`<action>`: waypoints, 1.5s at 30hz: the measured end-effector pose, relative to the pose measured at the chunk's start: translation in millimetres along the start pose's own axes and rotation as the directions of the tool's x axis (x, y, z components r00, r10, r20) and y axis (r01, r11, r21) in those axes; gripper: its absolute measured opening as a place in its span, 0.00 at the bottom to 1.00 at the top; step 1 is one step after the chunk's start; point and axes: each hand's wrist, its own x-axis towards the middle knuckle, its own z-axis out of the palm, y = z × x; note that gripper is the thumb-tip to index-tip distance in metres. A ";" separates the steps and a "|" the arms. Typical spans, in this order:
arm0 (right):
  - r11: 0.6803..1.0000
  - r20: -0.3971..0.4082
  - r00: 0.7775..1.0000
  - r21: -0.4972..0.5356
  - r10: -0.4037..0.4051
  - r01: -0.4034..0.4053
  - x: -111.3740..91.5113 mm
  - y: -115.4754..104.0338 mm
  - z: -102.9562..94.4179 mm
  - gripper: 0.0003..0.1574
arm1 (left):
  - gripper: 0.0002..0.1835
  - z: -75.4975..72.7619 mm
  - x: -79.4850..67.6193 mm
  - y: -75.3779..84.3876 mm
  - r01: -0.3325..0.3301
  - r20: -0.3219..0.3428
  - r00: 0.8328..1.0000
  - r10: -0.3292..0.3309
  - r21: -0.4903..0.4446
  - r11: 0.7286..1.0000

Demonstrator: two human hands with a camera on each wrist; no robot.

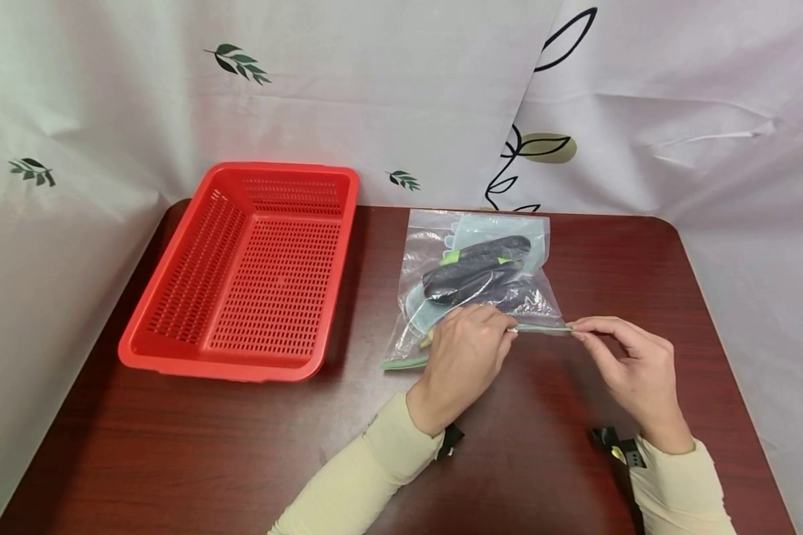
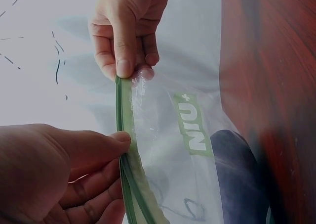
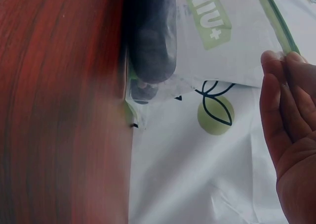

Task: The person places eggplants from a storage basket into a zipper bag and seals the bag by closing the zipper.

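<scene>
A clear zip bag (image 1: 411,256) lies on the table with its green zip strip (image 2: 120,105) toward the person. Inside it are dark, rounded, elongated items (image 1: 478,271) with lime-green patches and a pale blue piece (image 1: 485,227). My left hand (image 1: 465,357) pinches the strip partway along, thumb on top in the left wrist view. At the strip's right end, my right hand (image 1: 632,364) pinches the corner between thumb and fingers. Between the left thumb and the near end, the strip's two edges stand apart in the left wrist view. A green label (image 3: 210,16) shows on the bag.
A red perforated plastic basket (image 1: 328,312) stands on the left of the dark red-brown table (image 1: 241,438), with nothing in it. White cloth (image 1: 308,89) with leaf prints hangs behind and at both sides of the table.
</scene>
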 end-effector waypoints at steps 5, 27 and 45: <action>1.000 -0.001 1.000 0.001 0.003 -0.003 -0.3 0.0 -0.7 0.24 | 0.04 -0.2 0.5 -1.0 0.000 0.000 1.000 0.000 -0.007 1.000; 1.000 -0.020 1.000 0.006 -0.004 0.004 1.9 -2.7 -1.4 0.25 | 0.05 -4.1 1.1 -3.9 -0.008 0.013 1.000 0.008 -0.014 1.000; 1.000 -0.012 1.000 0.014 -0.011 0.011 0.0 -0.8 -0.9 0.27 | 0.04 -7.6 -2.4 -8.0 0.003 0.027 1.000 -0.002 -0.038 0.999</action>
